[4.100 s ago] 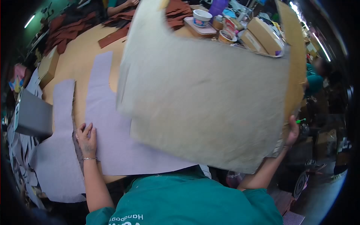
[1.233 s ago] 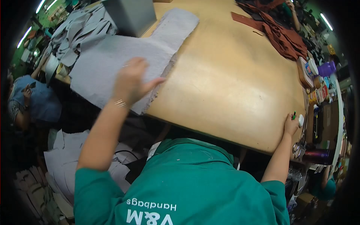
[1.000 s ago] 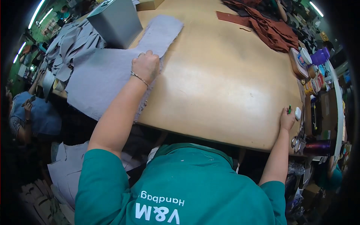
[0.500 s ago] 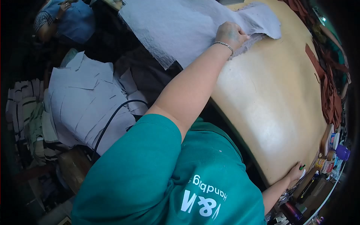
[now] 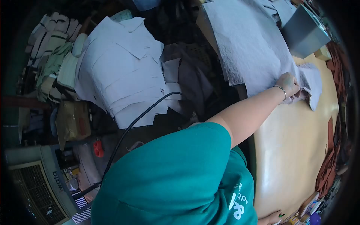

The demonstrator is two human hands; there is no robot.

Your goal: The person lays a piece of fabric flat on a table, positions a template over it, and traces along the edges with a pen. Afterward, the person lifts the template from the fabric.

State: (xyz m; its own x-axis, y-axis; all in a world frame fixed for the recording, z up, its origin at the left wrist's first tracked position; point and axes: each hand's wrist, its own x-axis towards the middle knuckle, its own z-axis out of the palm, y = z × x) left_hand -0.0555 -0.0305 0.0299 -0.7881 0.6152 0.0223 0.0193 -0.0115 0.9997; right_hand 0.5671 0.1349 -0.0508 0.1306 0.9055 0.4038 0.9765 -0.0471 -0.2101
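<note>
My left hand (image 5: 288,84), a bracelet at its wrist, is closed at the near edge of a large pale grey leather sheet (image 5: 250,41). The sheet looks fuzzy with ragged edges. It lies across the far part of the tan table (image 5: 288,150), and its right end is folded and rumpled beyond my fingers. At the bottom edge of the view, my right hand (image 5: 270,219) rests on the table's near end, partly cut off. A small green-tipped item (image 5: 281,215) shows at its fingers; what it is, I cannot make out.
A grey box-like block (image 5: 305,32) stands on the table's far end. Brown strips (image 5: 327,172) lie along the right edge. To the left are stacked pale sheets (image 5: 120,67), a black cable (image 5: 137,122), a cardboard box (image 5: 74,122) and an Iwata machine (image 5: 37,187).
The view has swung left, so everything sits further right and lower. My left hand stays at the sheet's edge. My right hand has slipped mostly out of frame.
</note>
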